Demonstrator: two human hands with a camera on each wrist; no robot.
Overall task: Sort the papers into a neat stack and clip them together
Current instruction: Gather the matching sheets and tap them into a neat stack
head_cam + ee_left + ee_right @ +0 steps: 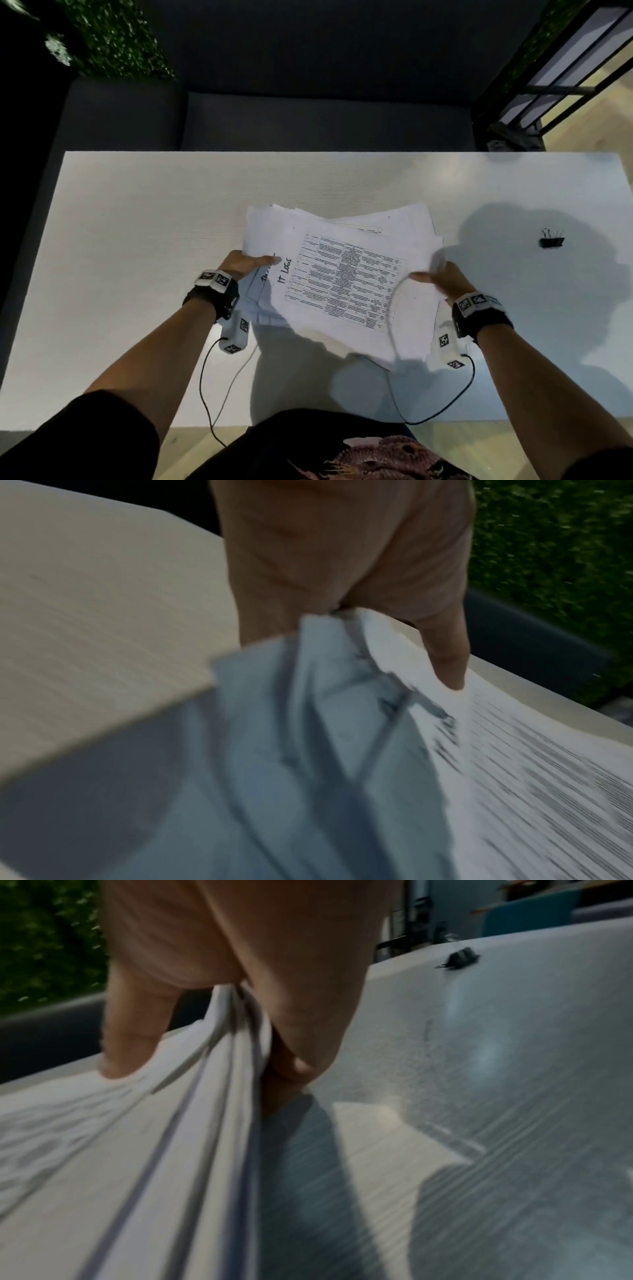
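**Papers gathered, not yet squared or clipped**

I have the papers lifted off the white table, one hand on each side. My left hand pinches the left edge, thumb on top of the sheet marked "IT Logs" and fingers underneath. My right hand clamps the right edge the same way, thumb above, fingers below. The bundle hangs between them over the middle of the table, close in front of me.

The sheets are collected but still fanned: corners stick out at the far side and the edges are uneven, so I judge the squaring is still to do. The black binder clip lies untouched on the table, well off to my right, so clipping remains as the last step.
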